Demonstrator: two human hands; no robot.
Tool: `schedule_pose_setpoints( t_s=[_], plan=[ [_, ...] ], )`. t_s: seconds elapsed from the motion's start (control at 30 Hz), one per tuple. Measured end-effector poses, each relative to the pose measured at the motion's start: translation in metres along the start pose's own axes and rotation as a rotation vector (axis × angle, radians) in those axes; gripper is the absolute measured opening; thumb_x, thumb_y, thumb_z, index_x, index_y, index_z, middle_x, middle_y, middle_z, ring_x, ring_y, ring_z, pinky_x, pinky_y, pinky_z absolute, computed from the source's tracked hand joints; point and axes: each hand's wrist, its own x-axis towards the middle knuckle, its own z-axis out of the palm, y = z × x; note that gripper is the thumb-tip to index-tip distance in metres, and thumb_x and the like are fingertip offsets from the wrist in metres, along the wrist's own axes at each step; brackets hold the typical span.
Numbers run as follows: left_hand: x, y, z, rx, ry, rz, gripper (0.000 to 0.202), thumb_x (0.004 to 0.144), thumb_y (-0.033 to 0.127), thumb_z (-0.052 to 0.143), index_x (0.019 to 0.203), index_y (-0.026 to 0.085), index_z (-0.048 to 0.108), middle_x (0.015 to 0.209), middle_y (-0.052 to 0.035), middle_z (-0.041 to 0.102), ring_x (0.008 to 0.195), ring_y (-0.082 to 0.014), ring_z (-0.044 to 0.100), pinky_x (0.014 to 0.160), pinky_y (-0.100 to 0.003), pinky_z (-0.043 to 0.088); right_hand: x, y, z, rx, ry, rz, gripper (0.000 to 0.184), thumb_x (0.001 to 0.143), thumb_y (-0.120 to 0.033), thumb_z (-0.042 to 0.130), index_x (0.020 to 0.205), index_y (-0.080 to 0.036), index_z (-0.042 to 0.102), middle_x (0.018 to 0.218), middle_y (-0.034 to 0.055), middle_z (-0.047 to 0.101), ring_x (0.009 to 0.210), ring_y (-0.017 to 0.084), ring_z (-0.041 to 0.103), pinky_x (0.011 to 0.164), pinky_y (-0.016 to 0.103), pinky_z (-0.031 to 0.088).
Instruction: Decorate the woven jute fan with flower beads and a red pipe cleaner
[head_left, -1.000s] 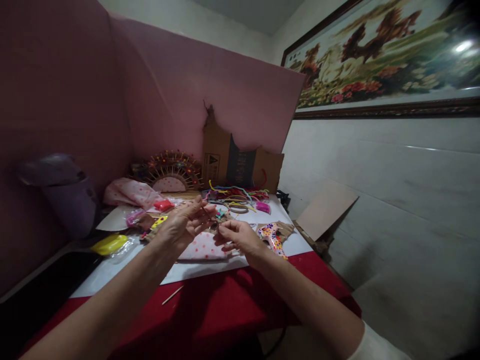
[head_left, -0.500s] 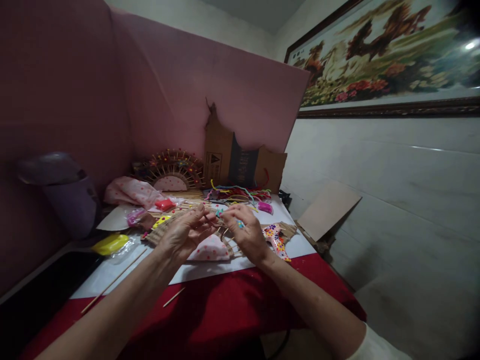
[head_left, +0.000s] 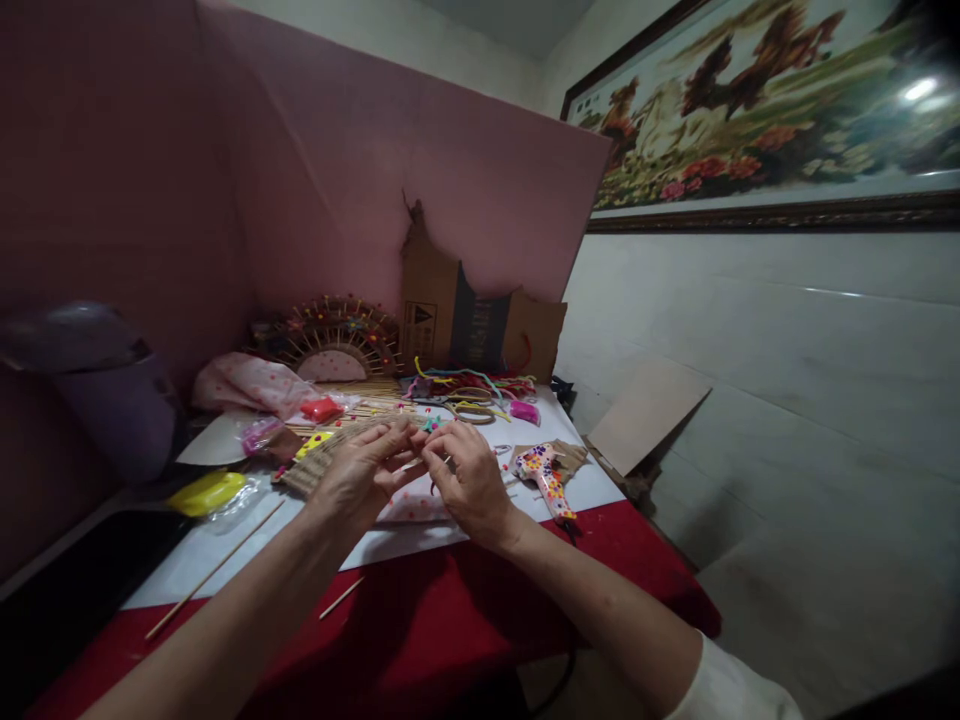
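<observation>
My left hand (head_left: 367, 465) and my right hand (head_left: 472, 485) meet over the middle of the table, fingers bent and pinched close together. Between them they hold a thin dark strand (head_left: 433, 489), possibly a pipe cleaner; most of it is hidden by the fingers. Below the hands lies a half-round pink dotted piece (head_left: 414, 507), partly covered. Just behind the fingertips shows a small teal piece (head_left: 433, 424). Corrugated cardboard (head_left: 304, 478) with a yellow dotted piece (head_left: 313, 443) lies beside my left hand. A flower-patterned glue gun (head_left: 549, 480) rests right of my right hand.
Scissors (head_left: 472, 405) and coloured pipe cleaners (head_left: 517, 385) lie at the back, near a finished stick fan (head_left: 334, 362). Yellow clay (head_left: 206, 494) in plastic and a wooden stick (head_left: 217, 568) are at left. Torn cardboard (head_left: 427, 320) leans on the pink partition.
My right hand has moved slightly left and down, its fingers now closing up to the left hand's fingertips. The scissors and glue gun show more fully. The view has shifted a little.
</observation>
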Motion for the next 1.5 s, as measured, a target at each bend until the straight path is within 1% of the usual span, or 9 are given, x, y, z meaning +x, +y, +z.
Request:
schedule_pose_setpoints(
  t_s=[0.17,0.27,0.43,0.7,0.9,1.1,1.27,1.37,1.5],
  plan=[
    [-0.001,0.001,-0.001,-0.001,0.015,0.003,0.005,0.077,0.009,0.061,0.072,0.01,0.06,0.073,-0.0069,0.068,0.069,-0.0165,0.066,0.066,-0.031,0.056,0.0,0.002,0.0,0.143,-0.01,0.026,0.022,0.089,-0.021,0.046,0.082,-0.02,0.067,0.093,0.0052,0.065,0.093,0.018,0.055,0.085,0.033,0.041],
    [-0.001,0.001,-0.002,-0.002,0.026,-0.004,0.005,0.077,0.009,0.06,0.072,0.01,0.06,0.073,-0.0072,0.068,0.069,-0.0171,0.067,0.066,-0.031,0.057,0.0,0.005,0.0,0.246,-0.027,0.074,0.021,0.088,-0.021,0.049,0.083,-0.021,0.069,0.091,0.0047,0.066,0.091,0.017,0.057,0.084,0.033,0.042],
    [-0.001,-0.001,-0.005,-0.023,0.03,-0.015,0.003,0.075,0.008,0.062,0.072,0.01,0.061,0.074,-0.0075,0.068,0.069,-0.0175,0.067,0.065,-0.031,0.057,0.0,0.005,0.001,0.247,-0.026,0.101,0.006,0.079,-0.02,0.063,0.078,-0.02,0.068,0.088,0.0037,0.066,0.09,0.018,0.058,0.084,0.033,0.042],
    [-0.003,-0.003,-0.004,0.001,0.041,-0.028,0.003,0.075,0.009,0.061,0.072,0.01,0.063,0.074,-0.0078,0.069,0.07,-0.0175,0.067,0.069,-0.033,0.057,0.001,0.002,0.002,0.306,0.018,0.132,0.013,0.077,-0.021,0.064,0.064,-0.02,0.065,0.08,0.0027,0.068,0.081,0.017,0.06,0.08,0.032,0.043],
    [-0.002,-0.002,-0.006,-0.003,0.093,-0.033,0.008,0.078,0.008,0.058,0.071,0.01,0.062,0.071,-0.0074,0.068,0.065,-0.0161,0.066,0.063,-0.03,0.057,0.0,0.006,0.001,0.27,-0.01,0.107,0.018,0.085,-0.024,0.054,0.085,-0.021,0.072,0.086,0.0051,0.069,0.087,0.018,0.059,0.083,0.033,0.043],
    [0.001,0.001,-0.009,0.033,0.086,0.007,0.011,0.08,0.009,0.056,0.07,0.009,0.061,0.07,-0.0092,0.068,0.065,-0.018,0.067,0.065,-0.033,0.058,0.001,0.014,-0.002,0.418,-0.024,0.239,0.028,0.087,-0.035,0.05,0.086,-0.019,0.072,0.088,0.0054,0.068,0.086,0.017,0.06,0.078,0.029,0.045],
    [0.007,0.003,-0.013,0.081,0.1,0.02,0.008,0.08,0.01,0.056,0.073,0.009,0.06,0.071,-0.0113,0.069,0.063,-0.0183,0.068,0.061,-0.031,0.059,-0.001,0.019,-0.001,0.561,-0.077,0.483,0.032,0.079,-0.042,0.056,0.087,-0.015,0.071,0.081,0.006,0.068,0.067,0.016,0.059,0.056,0.025,0.046],
    [0.008,0.007,-0.015,0.124,0.112,0.031,0.006,0.079,0.012,0.058,0.075,0.009,0.06,0.072,-0.0111,0.069,0.064,-0.0186,0.068,0.059,-0.028,0.058,0.002,0.021,-0.011,0.582,-0.063,0.563,0.033,0.074,-0.041,0.059,0.089,-0.013,0.068,0.082,0.0073,0.069,0.062,0.015,0.059,0.049,0.023,0.044],
    [0.009,0.017,-0.015,0.197,0.11,0.054,0.005,0.078,0.014,0.06,0.075,0.01,0.059,0.071,-0.0106,0.069,0.065,-0.02,0.069,0.057,-0.028,0.058,0.006,0.039,-0.055,0.402,0.071,0.542,0.029,0.076,-0.042,0.056,0.074,-0.014,0.064,0.074,0.006,0.066,0.06,0.014,0.057,0.048,0.022,0.041]
  ],
)
